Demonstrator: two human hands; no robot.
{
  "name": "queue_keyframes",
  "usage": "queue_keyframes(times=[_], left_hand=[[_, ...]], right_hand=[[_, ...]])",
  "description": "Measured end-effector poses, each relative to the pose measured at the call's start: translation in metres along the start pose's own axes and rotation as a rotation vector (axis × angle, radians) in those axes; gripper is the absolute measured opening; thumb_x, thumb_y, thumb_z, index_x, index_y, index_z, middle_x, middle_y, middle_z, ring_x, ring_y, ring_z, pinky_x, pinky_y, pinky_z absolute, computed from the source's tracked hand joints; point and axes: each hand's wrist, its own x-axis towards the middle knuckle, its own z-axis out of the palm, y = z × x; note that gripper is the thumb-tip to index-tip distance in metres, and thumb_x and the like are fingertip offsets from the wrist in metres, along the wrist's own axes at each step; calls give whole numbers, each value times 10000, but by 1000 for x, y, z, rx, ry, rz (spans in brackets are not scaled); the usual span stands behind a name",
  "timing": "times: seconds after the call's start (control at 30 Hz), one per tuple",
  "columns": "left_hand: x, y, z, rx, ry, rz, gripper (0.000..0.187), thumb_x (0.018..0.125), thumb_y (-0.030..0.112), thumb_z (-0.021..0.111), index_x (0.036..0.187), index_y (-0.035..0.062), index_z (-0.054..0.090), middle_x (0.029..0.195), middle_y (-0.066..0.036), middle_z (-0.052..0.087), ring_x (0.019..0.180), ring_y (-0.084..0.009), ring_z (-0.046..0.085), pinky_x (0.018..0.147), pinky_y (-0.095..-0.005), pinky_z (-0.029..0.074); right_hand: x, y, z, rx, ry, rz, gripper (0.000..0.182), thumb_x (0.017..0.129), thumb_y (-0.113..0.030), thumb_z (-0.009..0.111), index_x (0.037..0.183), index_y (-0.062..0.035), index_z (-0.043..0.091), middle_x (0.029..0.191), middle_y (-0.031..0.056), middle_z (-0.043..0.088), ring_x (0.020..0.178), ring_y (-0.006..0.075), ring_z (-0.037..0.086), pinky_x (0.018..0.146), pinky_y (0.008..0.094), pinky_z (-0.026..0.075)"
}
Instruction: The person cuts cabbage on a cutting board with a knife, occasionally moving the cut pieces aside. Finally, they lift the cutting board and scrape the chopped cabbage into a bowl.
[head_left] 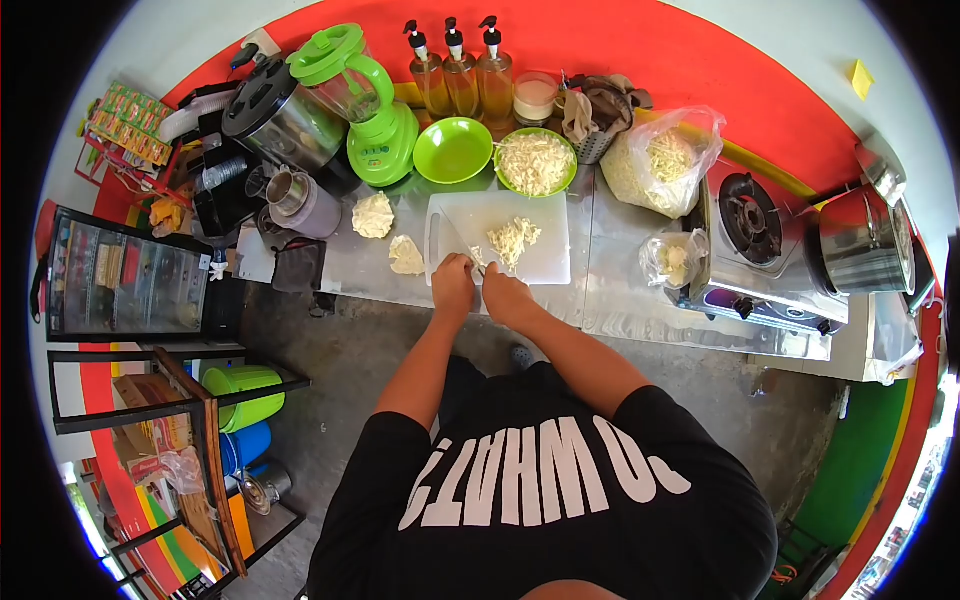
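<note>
My right hand [508, 298] is closed round the handle of a knife [470, 243], whose thin blade points away over a white cutting board [435, 215]. Just left of it, my left hand [455, 283] is curled at the board's near edge, against a small pale piece of cabbage [477, 256]. Shredded cabbage [514, 242] lies in a loose heap on the board. To the left, a cabbage chunk [373, 215] and some flat cabbage leaves [406, 256] rest on the metal counter. My fingertips are partly hidden.
Behind the board stand a green bowl [452, 150], a bowl of shredded cabbage [537, 163], a green blender [378, 120] and pump bottles [460, 85]. On the right are a plastic bag of shreds [650, 170], a smaller bag [673, 260] and a gas stove [750, 220] with a pot [865, 240].
</note>
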Motion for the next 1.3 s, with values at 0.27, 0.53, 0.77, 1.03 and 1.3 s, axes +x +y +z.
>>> queue_keyframes(times=[0.27, 0.53, 0.77, 1.03, 1.3], left_hand=[[-1, 1, 3, 31, 22, -26, 41, 856, 35, 612, 818, 42, 624, 861, -123, 647, 793, -389, 639, 682, -478, 504], [-3, -1, 2, 11, 5, -16, 32, 864, 33, 605, 834, 43, 613, 893, -119, 650, 805, -394, 640, 685, -482, 506], [-4, 1, 2, -10, 23, -15, 17, 859, 47, 637, 862, 46, 620, 919, -125, 652, 830, -395, 641, 701, -468, 505], [-6, 9, -5, 81, -6, -51, 10, 880, 74, 620, 873, 71, 615, 930, -86, 638, 895, -347, 630, 740, -472, 514], [-2, 7, -4, 145, -39, -99, 18, 871, 95, 633, 862, 84, 643, 851, -90, 641, 862, -340, 639, 726, -470, 516]], right_hand=[[-7, -5, 14, 19, -19, 126, 244, 959, -92, 459, 1157, 49, 436, 999, 292, 699, 976, 433, 699, 839, 504, 563], [-14, -5, 4, -36, -30, 59, 200, 954, -66, 465, 1132, 20, 435, 974, 278, 706, 949, 424, 710, 831, 496, 571], [-4, 5, 18, 13, 42, 48, 243, 921, -48, 511, 1131, 33, 419, 977, 333, 679, 923, 475, 691, 796, 543, 562], [-21, 63, 8, -63, 93, 103, 244, 954, -125, 492, 1137, 21, 424, 958, 335, 677, 876, 491, 688, 765, 554, 561], [-30, 36, -9, -38, 87, -46, 345, 1028, -316, 480, 1102, 17, 430, 836, 288, 679, 802, 485, 680, 727, 559, 552]])
